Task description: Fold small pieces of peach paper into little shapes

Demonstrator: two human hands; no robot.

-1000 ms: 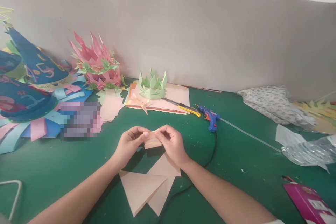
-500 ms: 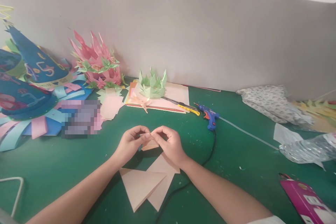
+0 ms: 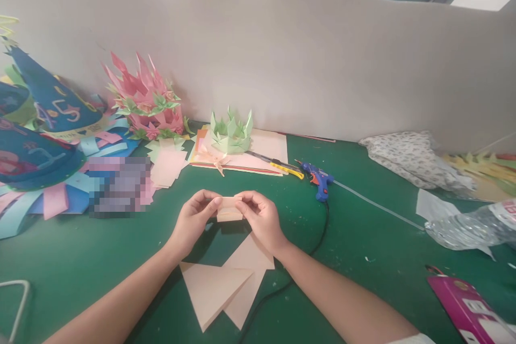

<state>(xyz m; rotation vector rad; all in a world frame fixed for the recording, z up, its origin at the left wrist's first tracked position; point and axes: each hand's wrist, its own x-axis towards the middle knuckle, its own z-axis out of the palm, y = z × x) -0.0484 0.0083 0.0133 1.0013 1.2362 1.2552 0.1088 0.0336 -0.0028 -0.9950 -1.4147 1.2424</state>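
Note:
A small piece of folded peach paper (image 3: 229, 210) is held just above the green table, stretched level between both hands. My left hand (image 3: 196, 219) pinches its left end between thumb and fingers. At the opposite end my right hand (image 3: 261, 219) grips it the same way, thumb in front. Below the hands, a folded peach paper triangle (image 3: 213, 287) lies partly over another folded peach sheet (image 3: 250, 274). The fingertips behind the held paper are hidden.
A blue glue gun (image 3: 320, 180) and a yellow-handled cutter (image 3: 287, 170) lie ahead to the right. Behind are a green paper crown (image 3: 230, 140), a stack of paper (image 3: 272, 148) and pink paper crowns (image 3: 147, 102). Blue hats (image 3: 60, 91) stand left; a plastic bottle (image 3: 470, 228) lies right.
The held paper has turned from a slanted, partly covered position to a flat strip facing me. My hands have moved slightly apart along its top edge. The camera view has shifted a little.

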